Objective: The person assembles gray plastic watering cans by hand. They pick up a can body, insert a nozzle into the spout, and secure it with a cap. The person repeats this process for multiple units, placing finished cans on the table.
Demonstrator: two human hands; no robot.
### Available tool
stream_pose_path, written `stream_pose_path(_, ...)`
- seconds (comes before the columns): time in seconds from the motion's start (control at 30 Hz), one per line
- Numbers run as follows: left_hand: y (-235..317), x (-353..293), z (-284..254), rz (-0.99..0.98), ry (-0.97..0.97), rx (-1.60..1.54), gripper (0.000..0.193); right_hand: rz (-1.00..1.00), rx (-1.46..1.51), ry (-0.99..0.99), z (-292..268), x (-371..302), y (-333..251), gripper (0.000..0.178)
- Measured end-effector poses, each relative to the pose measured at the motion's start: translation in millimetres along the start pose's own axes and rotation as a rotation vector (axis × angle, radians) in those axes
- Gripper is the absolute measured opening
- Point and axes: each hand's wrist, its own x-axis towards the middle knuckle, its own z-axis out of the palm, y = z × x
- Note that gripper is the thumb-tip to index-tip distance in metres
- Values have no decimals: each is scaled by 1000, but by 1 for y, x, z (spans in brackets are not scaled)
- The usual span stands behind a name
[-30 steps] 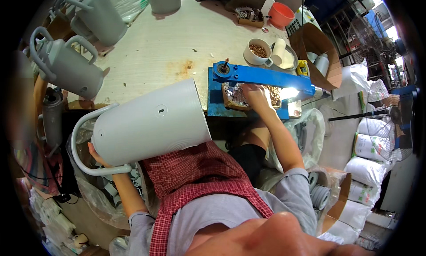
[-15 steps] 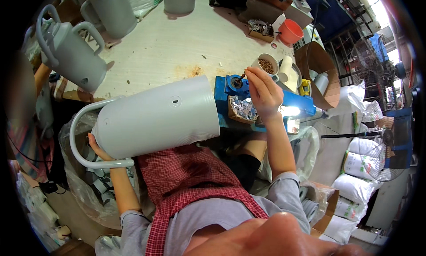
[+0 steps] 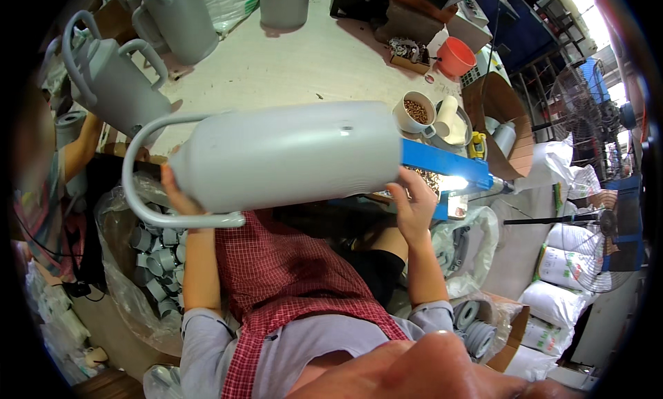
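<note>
From my seat far away, I see the left hand (image 3: 178, 193) grasping the low end of a big gray jug body (image 3: 290, 154), inside its loop handle (image 3: 128, 169). The right hand (image 3: 416, 204) has its thumb and fingers at the wide rim; I can't tell how tightly it grips. The jug body lies sideways, up over the lap and the table's (image 3: 297, 71) near edge. It hides one end of a blue metal arm (image 3: 445, 165). A white cup (image 3: 402, 120) of little brown bits sits near the rim.

Canister (image 3: 283, 157) between hands (image 3: 416, 205), mug (image 3: 407, 126) beyond its right end (bowl (image 3: 454, 60) farther back), fan (image 3: 608, 221) far right
</note>
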Motion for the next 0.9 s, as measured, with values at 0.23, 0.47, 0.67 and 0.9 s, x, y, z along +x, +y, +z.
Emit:
stream_pose_path(0.23,-96,-34,119,168,-407,152,60,392,333,623,-67,-39,91,29)
stream_pose_path(0.47,-122,-45,145,-18,-435,65,66,371,347,654,-91,-45,113,30)
stream_pose_path(0.67,-119,-37,135,-12,-425,126,65,388,315,626,-83,-44,115,32)
stream_pose_path(0.9,-139,-42,137,17,-363,297,55,509,112,617,-96,-42,101,30)
